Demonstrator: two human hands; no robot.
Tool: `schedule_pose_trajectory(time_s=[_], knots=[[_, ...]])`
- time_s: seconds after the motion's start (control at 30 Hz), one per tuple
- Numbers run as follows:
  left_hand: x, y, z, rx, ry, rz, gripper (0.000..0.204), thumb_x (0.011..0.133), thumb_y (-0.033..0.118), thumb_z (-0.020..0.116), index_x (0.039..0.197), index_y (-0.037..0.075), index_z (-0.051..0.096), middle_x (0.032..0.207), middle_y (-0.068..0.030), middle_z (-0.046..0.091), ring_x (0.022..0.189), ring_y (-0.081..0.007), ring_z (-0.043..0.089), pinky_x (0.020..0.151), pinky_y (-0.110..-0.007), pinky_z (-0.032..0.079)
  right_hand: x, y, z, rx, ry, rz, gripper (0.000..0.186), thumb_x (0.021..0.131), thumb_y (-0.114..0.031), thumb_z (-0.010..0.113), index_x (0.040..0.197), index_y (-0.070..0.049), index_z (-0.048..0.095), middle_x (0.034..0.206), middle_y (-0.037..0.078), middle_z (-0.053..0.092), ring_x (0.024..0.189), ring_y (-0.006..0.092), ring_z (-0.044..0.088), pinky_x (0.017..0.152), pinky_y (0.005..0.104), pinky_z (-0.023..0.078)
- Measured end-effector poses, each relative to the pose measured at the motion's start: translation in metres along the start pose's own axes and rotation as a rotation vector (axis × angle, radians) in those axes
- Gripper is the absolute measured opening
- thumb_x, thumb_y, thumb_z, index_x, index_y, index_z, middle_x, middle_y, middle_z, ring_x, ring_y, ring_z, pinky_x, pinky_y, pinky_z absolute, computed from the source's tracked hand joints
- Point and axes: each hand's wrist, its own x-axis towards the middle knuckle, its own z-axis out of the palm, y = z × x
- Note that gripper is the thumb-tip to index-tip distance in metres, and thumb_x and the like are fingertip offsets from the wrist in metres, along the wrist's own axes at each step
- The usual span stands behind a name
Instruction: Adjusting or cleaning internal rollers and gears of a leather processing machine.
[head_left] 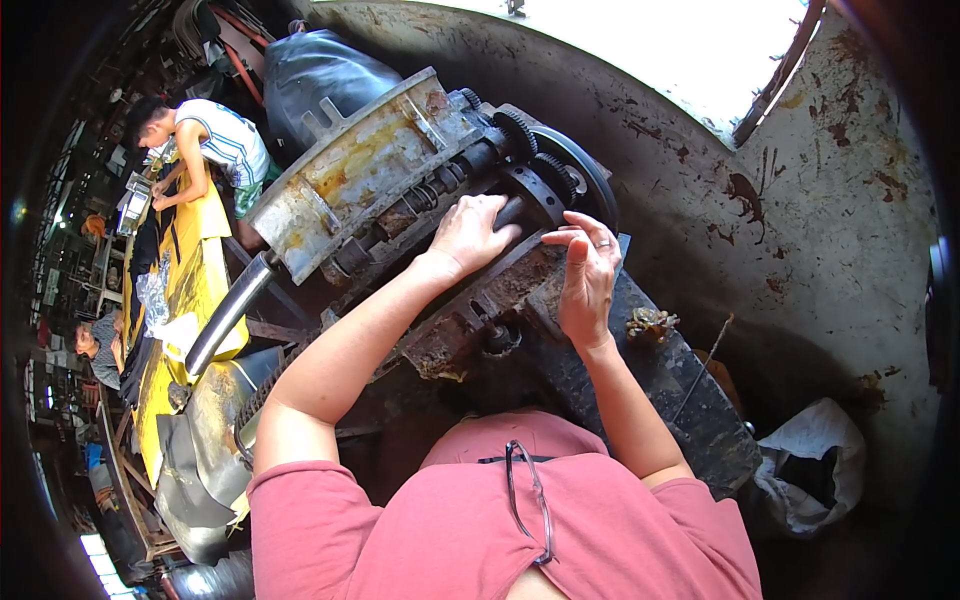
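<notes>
the dark shaft [513,213] sits along the near side of the rusted machine frame [380,170], by its right end, and seems to run into a collar with holes [535,195]. it should feel heavy and rigid, likely slick if greasy; the best hold is probably round its bare length short of the collar, clear of the gear teeth. your left hand [468,237] wraps it, thumb and fingers on opposite sides. your right hand [588,275], by the frame's right end, has its fingers loosely bent close to the collar; you can't tell from here whether they touch or pinch anything. toothed gears [515,135] and a large dark wheel [590,180] stand at the frame's right end. a dark slab [665,375] lies to its lower right, a shiny tube [228,315] to its lower left, and a co-worker [215,145] bends over work to its left.
</notes>
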Motion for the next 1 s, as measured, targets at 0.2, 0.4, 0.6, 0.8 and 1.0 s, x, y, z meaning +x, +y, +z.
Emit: schedule_pose_trajectory(time_s=[0.2,0.4,0.6,0.8,1.0], knots=[[-0.004,-0.004,0.009,0.086,0.101,0.013,0.042,0.083,0.016,0.066,0.120,-0.004,0.060,0.106,-0.0262,0.066,0.100,-0.0401,0.064,0.092,-0.045,0.050,-0.001,0.002,0.000,-0.012,0.014,-0.011,0.062,0.106,-0.048,0.024,0.095,-0.006,0.068,0.106,0.009,0.063,0.126,0.0245,0.047,0.112,0.0494,0.015],[-0.010,-0.011,0.004,-0.039,0.071,0.033,0.057,0.074,0.008,0.062,0.129,-0.007,0.054,0.110,-0.0284,0.064,0.104,-0.0377,0.064,0.094,-0.041,0.049,-0.002,0.000,0.000,0.002,0.026,-0.005,0.061,0.106,-0.048,0.025,0.095,-0.006,0.068,0.107,0.010,0.063,0.125,0.0249,0.048,0.111,0.0495,0.015],[-0.008,-0.003,-0.003,0.014,-0.010,0.029,0.057,0.075,0.009,0.063,0.129,-0.007,0.054,0.108,-0.0286,0.065,0.101,-0.0376,0.065,0.090,-0.041,0.050,-0.001,0.004,0.000,0.003,0.038,-0.002,0.060,0.105,-0.048,0.026,0.094,-0.007,0.068,0.106,0.011,0.063,0.124,0.0252,0.050,0.111,0.0504,0.015],[-0.003,-0.007,0.003,0.041,0.036,-0.007,0.047,0.083,0.017,0.067,0.123,-0.006,0.058,0.108,-0.0267,0.066,0.100,-0.0390,0.065,0.088,-0.042,0.051,-0.001,0.005,0.000,0.002,0.052,-0.009,0.060,0.105,-0.048,0.026,0.094,-0.007,0.068,0.107,0.011,0.063,0.124,0.0255,0.049,0.111,0.0514,0.015],[-0.006,-0.020,0.000,0.001,-0.002,0.055,0.053,0.080,0.011,0.062,0.129,-0.006,0.053,0.110,-0.0275,0.065,0.101,-0.0351,0.066,0.090,-0.039,0.050,-0.002,0.005,0.001,0.007,0.055,-0.007,0.060,0.105,-0.049,0.026,0.093,-0.007,0.068,0.107,0.011,0.062,0.124,0.0255,0.049,0.111,0.0517,0.016]])
